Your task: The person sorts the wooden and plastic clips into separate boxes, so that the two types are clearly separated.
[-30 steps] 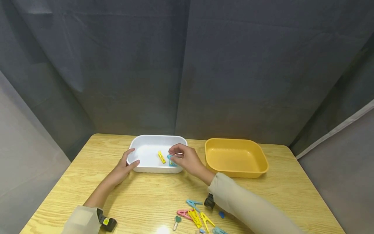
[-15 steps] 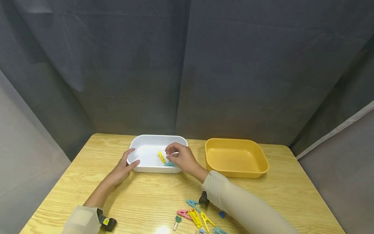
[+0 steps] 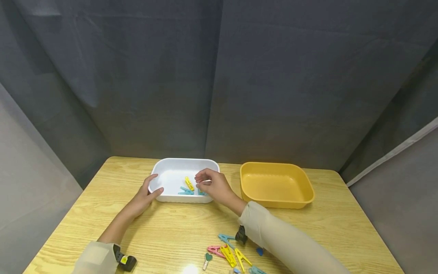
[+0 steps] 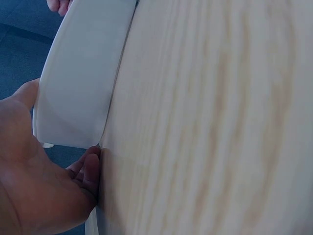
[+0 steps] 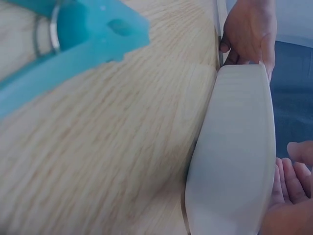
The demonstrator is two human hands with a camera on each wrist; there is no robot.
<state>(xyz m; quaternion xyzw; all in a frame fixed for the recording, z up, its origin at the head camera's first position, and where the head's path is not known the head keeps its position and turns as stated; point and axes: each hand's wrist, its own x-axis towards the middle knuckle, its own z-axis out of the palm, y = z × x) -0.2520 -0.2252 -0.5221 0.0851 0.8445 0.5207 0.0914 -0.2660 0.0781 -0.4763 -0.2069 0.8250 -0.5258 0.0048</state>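
My left hand point(image 3: 142, 198) holds the left end of a white plastic tray point(image 3: 181, 199), thumb over the rim. In the left wrist view its curled fingers touch the tray's outer wall point(image 4: 80, 73). My right hand point(image 3: 219, 186) hovers over the tray's right side. Its thumb and fingers are apart in the right wrist view, with nothing seen between them. Inside the tray lie a yellow clothespin point(image 3: 189, 183), a blue clothespin point(image 3: 186, 191) and, partly behind the right hand, another blue clothespin point(image 3: 201, 192).
An orange-yellow tray point(image 3: 277, 186) stands to the right. Several more clips lie near the front: a blue clothespin point(image 3: 226, 239), a pink clothespin point(image 3: 215, 250), yellow clothespins point(image 3: 228, 255) and a small peg with a green heart point(image 3: 208, 257). A grey curtain point(image 3: 212, 95) hangs behind the table.
The right hand has let go of a blue clothespin, which now lies further left beside the yellow one. The left hand has stayed on the tray.
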